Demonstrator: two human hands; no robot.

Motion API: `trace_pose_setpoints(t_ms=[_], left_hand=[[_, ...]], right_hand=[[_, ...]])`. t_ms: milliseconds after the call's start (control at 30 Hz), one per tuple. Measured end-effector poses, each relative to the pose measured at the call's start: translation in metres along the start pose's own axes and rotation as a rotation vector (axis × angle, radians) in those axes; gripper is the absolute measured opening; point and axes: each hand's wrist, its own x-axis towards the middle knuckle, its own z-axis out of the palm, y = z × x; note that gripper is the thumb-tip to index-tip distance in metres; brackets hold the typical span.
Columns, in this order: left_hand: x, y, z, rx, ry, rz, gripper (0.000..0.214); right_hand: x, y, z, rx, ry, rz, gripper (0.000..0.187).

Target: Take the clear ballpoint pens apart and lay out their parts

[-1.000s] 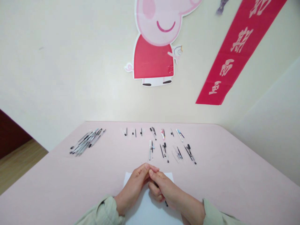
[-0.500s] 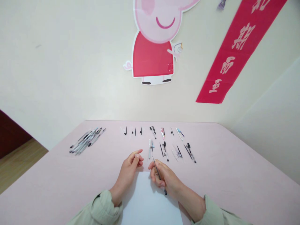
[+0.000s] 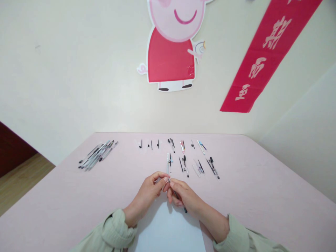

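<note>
A slim dark pen (image 3: 185, 210) slants across my right hand (image 3: 187, 196), whose fingers are closed round its barrel. Its black end sticks out below that hand, over a white sheet of paper (image 3: 170, 231). My left hand (image 3: 148, 190) meets the right one at the pen's upper tip, with thumb and forefinger pinched there. The fingers cover most of the tip. Just beyond the hands lies a set of pen parts (image 3: 168, 162), with a light barrel and a dark refill side by side.
A pile of pens (image 3: 96, 155) lies at the left of the pink table (image 3: 78, 203). Several small groups of pen parts (image 3: 212, 168) are set out in two rows toward the back. Behind the table stands a wall with a pig cutout (image 3: 170, 59) and a red banner (image 3: 259, 66).
My left hand has moved right and now pinches the pen's tip, where before it was apart from it. The right hand keeps hold of the pen. The view has tilted slightly.
</note>
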Motion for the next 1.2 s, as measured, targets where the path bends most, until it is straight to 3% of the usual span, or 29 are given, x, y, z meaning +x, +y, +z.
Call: trace_pose_setpoints(t_ms=[200,433,500,600,667,833,1033,1200], left_hand=[[0.001,0.003,-0.004,-0.048,-0.006,0.021,0.029],[0.016,-0.003,-0.024,-0.337,0.278,0.084,0.028],[0.013,-0.002,-0.023,-0.376,0.247,0.072,0.031],[0.006,0.003,-0.016,-0.346,0.045,-0.004,0.039],[0.002,0.005,-0.011,-0.313,-0.024,-0.042,0.042],[0.005,0.003,-0.013,-0.305,0.098,0.000,0.046],[0.005,0.003,-0.012,-0.274,0.069,-0.005,0.049],[0.004,0.002,-0.010,-0.223,0.120,0.015,0.052]], right_hand=[[-0.001,-0.002,0.000,-0.055,-0.015,-0.016,0.041],[-0.001,-0.002,-0.002,-0.066,0.049,0.038,0.040],[-0.001,-0.001,-0.003,-0.072,0.061,0.030,0.040],[-0.001,0.001,-0.004,-0.081,0.055,0.010,0.042],[0.000,0.001,-0.004,-0.068,0.074,0.003,0.045],[0.001,0.000,-0.003,0.059,0.200,0.001,0.048],[0.002,0.000,-0.002,0.064,0.249,0.036,0.045],[0.004,0.002,-0.003,0.045,0.249,0.029,0.045]])
